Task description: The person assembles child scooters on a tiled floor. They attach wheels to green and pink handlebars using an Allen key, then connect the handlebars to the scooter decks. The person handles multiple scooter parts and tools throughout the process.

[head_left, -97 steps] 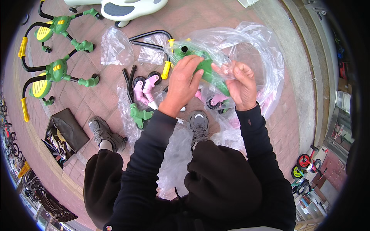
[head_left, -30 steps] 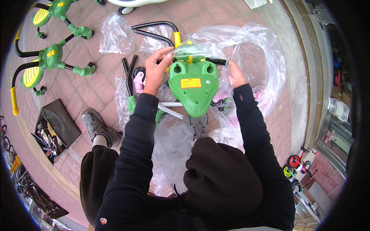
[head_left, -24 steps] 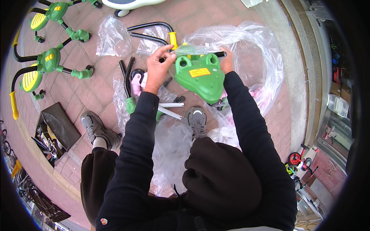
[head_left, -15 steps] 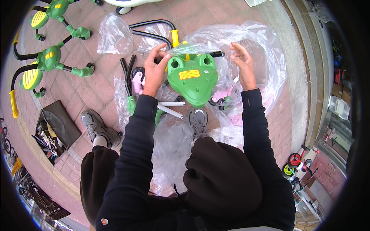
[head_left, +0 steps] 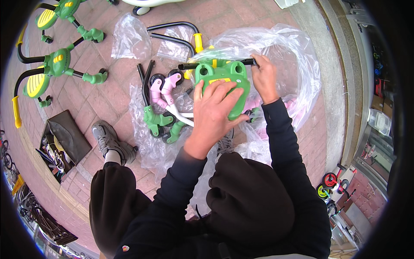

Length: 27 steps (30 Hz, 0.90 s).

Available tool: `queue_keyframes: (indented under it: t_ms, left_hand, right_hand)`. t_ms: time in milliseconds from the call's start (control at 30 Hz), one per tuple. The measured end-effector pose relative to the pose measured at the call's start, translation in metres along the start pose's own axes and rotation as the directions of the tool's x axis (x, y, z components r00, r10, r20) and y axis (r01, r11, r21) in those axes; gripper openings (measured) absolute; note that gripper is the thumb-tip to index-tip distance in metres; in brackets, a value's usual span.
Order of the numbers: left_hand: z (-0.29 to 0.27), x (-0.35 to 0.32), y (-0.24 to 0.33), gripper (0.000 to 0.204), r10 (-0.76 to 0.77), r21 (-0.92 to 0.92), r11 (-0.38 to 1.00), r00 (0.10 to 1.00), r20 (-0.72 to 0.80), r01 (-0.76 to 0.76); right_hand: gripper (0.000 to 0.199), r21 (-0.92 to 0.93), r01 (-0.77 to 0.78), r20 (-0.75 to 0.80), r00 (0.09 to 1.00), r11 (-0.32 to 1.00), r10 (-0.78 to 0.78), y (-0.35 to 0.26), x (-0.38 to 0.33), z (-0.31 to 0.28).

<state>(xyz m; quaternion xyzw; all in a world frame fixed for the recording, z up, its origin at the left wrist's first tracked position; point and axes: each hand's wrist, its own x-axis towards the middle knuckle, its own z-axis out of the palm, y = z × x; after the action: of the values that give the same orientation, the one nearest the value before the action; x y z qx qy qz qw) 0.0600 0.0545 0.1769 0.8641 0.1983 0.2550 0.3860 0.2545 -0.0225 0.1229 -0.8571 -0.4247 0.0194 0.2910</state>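
A green plastic ride-on toy body (head_left: 239, 86), broad and tapering toward me, has two round sockets and a yellow label, partly covered by my hand. My left hand (head_left: 214, 108) lies across its top with fingers spread and the thumb by its right edge. A black tube (head_left: 187, 66) runs crosswise behind the sockets and sticks out on both sides. My right hand (head_left: 264, 77) has its fingers closed at the tube's right end. Clear plastic wrap (head_left: 263, 36) lies behind and around the toy body.
Pink wheeled legs (head_left: 170, 84) and green wheeled legs (head_left: 153, 121) lie to the left. Beyond is a bent black handlebar (head_left: 172, 25) with yellow grips. Assembled green-and-yellow ride-on toys (head_left: 56, 64) stand far left, above an open dark case (head_left: 69, 134). A stone kerb (head_left: 336, 95) borders the right side.
My left hand has come down from beside the toy body onto its top. The right hand has moved left onto the tube's end. The body has shifted slightly right, uncovering the tube's left end.
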Motion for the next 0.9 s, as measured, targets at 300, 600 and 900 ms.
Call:
queue_keyframes:
  t_ms: [300, 600, 900]
  left_hand:
    - [0.009, 0.01, 0.009, 0.044, -0.007, 0.121, 0.993, 1.0, -0.031, 0.011]
    - [0.023, 0.023, 0.024, 0.05, -0.022, 0.247, 0.969, 0.998, 0.059, 0.007]
    - [0.016, 0.023, 0.021, 0.048, 0.01, 0.208, 0.978, 0.996, 0.087, -0.028]
  right_hand:
    - [0.017, -0.433, 0.112, -0.089, 0.982, 0.894, -0.166, -0.004, -0.004, -0.002]
    - [0.008, -0.454, -0.034, -0.099, 0.995, 0.89, -0.012, 0.011, -0.01, -0.006]
    - [0.015, 0.807, -0.563, 0.304, 0.658, 0.181, 0.689, 0.083, -0.011, -0.004]
